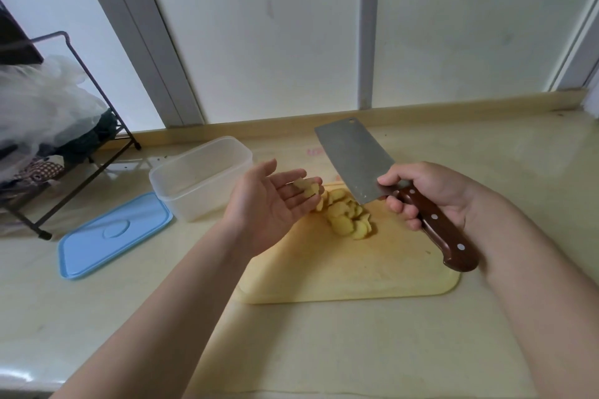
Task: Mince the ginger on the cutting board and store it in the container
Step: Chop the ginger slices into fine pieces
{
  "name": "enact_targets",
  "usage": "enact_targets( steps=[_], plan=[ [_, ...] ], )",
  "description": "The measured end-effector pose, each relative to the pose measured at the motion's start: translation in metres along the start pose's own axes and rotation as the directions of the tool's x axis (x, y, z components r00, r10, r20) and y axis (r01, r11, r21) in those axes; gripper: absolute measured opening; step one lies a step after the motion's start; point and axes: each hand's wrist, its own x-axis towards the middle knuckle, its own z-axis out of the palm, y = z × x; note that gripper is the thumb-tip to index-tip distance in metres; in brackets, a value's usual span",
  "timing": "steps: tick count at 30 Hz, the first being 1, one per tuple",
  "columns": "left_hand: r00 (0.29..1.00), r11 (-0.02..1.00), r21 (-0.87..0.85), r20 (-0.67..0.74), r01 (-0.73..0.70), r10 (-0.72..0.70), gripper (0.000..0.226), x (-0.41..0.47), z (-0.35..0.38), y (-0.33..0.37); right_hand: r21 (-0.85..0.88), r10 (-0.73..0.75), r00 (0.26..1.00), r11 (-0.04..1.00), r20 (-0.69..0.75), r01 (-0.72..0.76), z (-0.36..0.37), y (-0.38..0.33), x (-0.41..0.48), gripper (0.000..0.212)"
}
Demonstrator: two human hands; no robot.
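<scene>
Above the cutting board [356, 269], the right hand [431, 197] clenched the cleaver [353, 159] handle, blade held clear, while the left hand [269, 204] lay palm-up, fingers [299, 202] released, cradling ginger slices [305, 187], presumably for restacking.

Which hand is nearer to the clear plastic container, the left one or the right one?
Left. The left hand is open just right of the container; the right hand grips the cleaver farther right, over the cutting board.

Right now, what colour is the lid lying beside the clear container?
The lid is plain light blue; the head view shows it clearly.
</scene>
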Motion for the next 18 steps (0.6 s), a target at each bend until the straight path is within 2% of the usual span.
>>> enact_targets(
  steps=[4, 6, 9, 12, 16, 18],
  plan=[
    [0.998, 0.936, 0.348, -0.025, -0.048, 0.060, 0.040, 0.002, 0.004, 0.001, -0.011, -0.022, 0.999, 1.000, -0.037, 0.022, -0.002, -0.001, -0.003, 0.026],
    [0.993, 0.806, 0.581, 0.032, -0.112, 0.115, 0.036, 0.001, 0.004, 0.001, -0.015, -0.040, 0.998, 0.999, -0.050, 0.039, -0.003, -0.001, -0.004, 0.025],
    [0.980, 0.533, 0.824, 0.135, -0.192, 0.145, 0.041, 0.003, 0.002, 0.001, -0.029, -0.054, 0.996, 0.998, -0.066, 0.052, -0.004, -0.002, -0.006, 0.025],
    [0.968, 0.284, 0.930, 0.197, -0.235, 0.157, 0.046, 0.007, -0.001, -0.003, -0.042, -0.061, 0.995, 0.997, -0.083, 0.057, -0.004, -0.002, -0.007, 0.024],
    [0.945, -0.026, 0.965, 0.259, -0.260, 0.201, 0.058, 0.011, -0.001, -0.009, -0.050, -0.082, 0.991, 0.996, -0.103, 0.078, -0.005, -0.002, -0.007, 0.023],
    [0.919, -0.128, 0.954, 0.295, -0.270, 0.261, 0.056, 0.012, -0.001, -0.012, -0.045, -0.092, 0.990, 0.995, -0.111, 0.087, -0.005, -0.002, -0.008, 0.023]
  ],
)
